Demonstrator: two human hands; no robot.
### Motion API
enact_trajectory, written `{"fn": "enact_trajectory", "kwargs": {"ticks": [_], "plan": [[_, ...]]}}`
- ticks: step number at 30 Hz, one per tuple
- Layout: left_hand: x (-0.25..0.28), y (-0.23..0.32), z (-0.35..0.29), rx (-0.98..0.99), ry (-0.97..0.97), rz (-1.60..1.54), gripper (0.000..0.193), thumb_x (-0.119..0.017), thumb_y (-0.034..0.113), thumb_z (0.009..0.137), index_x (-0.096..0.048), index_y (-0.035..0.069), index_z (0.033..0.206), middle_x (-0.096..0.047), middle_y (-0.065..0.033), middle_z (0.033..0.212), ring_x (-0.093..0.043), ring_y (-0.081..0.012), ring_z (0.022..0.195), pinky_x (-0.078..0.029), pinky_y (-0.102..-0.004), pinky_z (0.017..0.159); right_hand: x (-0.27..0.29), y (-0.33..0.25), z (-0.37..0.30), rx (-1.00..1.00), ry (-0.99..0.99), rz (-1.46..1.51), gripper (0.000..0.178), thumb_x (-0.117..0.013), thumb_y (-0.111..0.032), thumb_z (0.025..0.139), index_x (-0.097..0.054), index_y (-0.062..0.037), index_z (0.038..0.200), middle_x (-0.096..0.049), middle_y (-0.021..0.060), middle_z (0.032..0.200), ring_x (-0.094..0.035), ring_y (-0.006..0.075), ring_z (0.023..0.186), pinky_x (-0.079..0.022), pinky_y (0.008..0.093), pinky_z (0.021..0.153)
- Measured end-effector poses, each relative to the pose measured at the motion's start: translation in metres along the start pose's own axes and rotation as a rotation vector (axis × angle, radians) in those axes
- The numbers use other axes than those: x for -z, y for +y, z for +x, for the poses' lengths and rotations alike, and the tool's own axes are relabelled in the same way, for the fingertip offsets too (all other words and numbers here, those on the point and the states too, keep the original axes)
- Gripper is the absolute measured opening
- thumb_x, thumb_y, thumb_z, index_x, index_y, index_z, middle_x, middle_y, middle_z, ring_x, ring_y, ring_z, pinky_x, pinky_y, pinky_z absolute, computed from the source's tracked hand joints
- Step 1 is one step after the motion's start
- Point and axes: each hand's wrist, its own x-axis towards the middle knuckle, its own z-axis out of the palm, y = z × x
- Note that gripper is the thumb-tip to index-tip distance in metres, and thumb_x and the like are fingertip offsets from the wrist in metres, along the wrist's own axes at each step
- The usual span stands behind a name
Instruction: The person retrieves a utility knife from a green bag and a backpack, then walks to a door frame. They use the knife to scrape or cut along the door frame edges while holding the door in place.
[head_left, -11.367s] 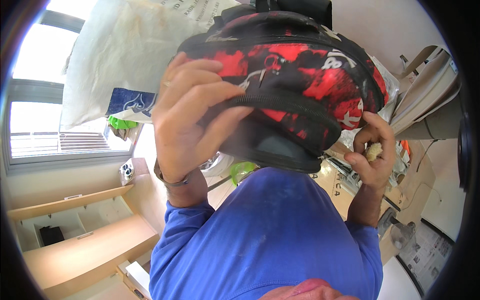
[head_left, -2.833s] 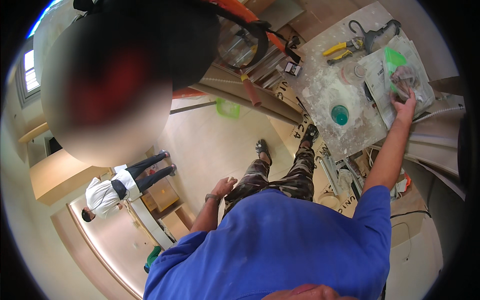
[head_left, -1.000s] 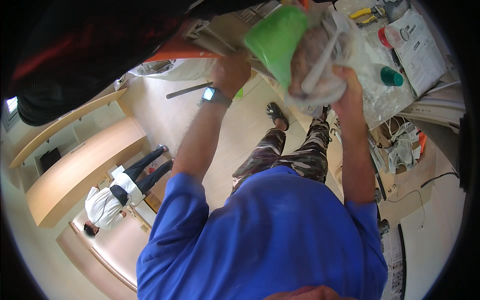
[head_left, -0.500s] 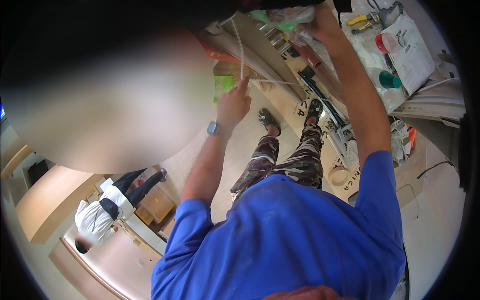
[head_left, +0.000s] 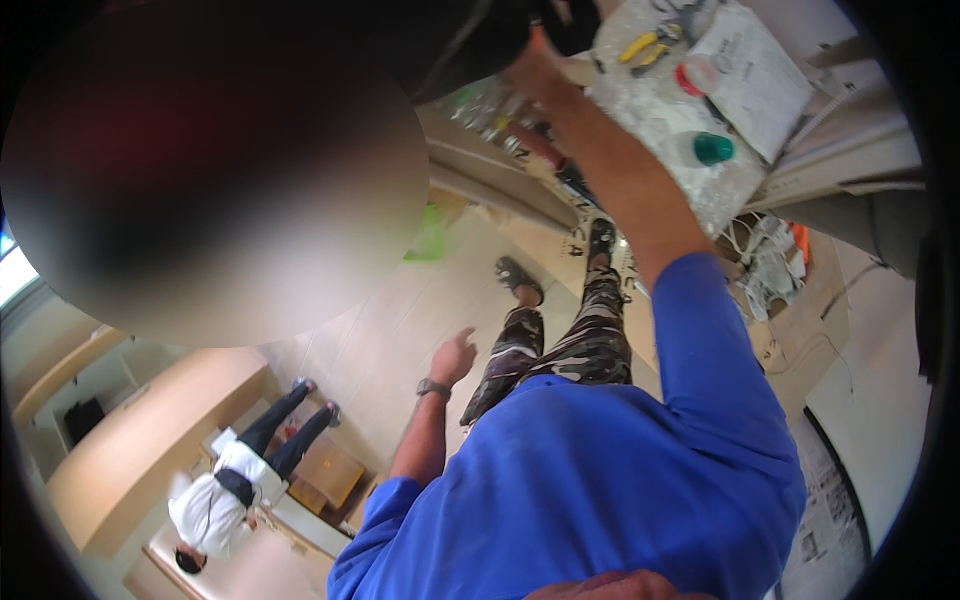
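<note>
My left hand (head_left: 456,357), with a watch at its wrist, hangs low beside my left leg. It touches nothing that I can see, and its fingers look loosely apart. My right arm stretches up to the top edge, where the right hand (head_left: 535,65) is mostly lost behind a dark shape (head_left: 480,45). Its fingers and anything in them are hidden. Nearest to that arm lies a plastic-covered surface (head_left: 640,120). On it are yellow-handled pliers (head_left: 648,46), a clear container with a red rim (head_left: 690,78), a green cup (head_left: 713,149) and a printed sheet (head_left: 755,75).
Below the covered surface sits a tangle of white cords (head_left: 772,265). A bright green piece (head_left: 428,235) lies on the floor beyond my feet. At lower left, a person in a white top (head_left: 215,505) stands by a wooden counter (head_left: 150,440). A large blur covers the upper left.
My left hand has left the white beaded cord and dropped down beside my leg. The right hand has shifted left, and the clear and green plastic by it is no longer visible there.
</note>
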Motion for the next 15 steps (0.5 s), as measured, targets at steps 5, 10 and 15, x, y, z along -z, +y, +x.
{"fn": "enact_trajectory", "kwargs": {"ticks": [5, 10, 15], "plan": [[0.013, -0.013, 0.012, 0.052, 0.006, -0.017, 0.038, -0.052, 0.023, 0.084, -0.055, 0.011, 0.121, -0.064, -0.0241, 0.099, -0.060, -0.0407, 0.095, -0.048, -0.0478, 0.081, -0.036, -0.055, -0.057, 0.055, 0.291, -0.217, 0.039, -0.058, -0.036, 0.086, -0.055, -0.0124, 0.117, -0.063, 0.0075, 0.076, -0.062, 0.0186, 0.067, -0.050, 0.0342, 0.058], [0.022, -0.037, 0.042, 0.124, 0.024, -0.226, 0.039, -0.051, 0.019, 0.084, -0.056, 0.006, 0.120, -0.065, -0.0195, 0.080, -0.063, -0.0305, 0.075, -0.050, -0.0400, 0.069, 0.005, -0.079, -0.100, -0.048, 0.157, -0.171, 0.036, -0.051, -0.034, 0.088, -0.059, -0.0060, 0.110, -0.063, 0.0064, 0.076, -0.061, 0.0161, 0.066, -0.049, 0.0297, 0.056], [-0.007, -0.036, 0.055, 0.248, -0.017, -0.455, 0.040, -0.051, 0.018, 0.082, -0.057, 0.005, 0.120, -0.061, -0.0075, 0.066, -0.057, -0.0153, 0.058, -0.046, -0.0314, 0.055, 0.104, -0.105, -0.243, 0.111, -0.371, 0.092, 0.031, -0.059, -0.019, 0.088, -0.062, 0.0050, 0.106, -0.066, 0.0114, 0.093, -0.061, 0.0151, 0.072, -0.049, 0.0265, 0.062]]}}
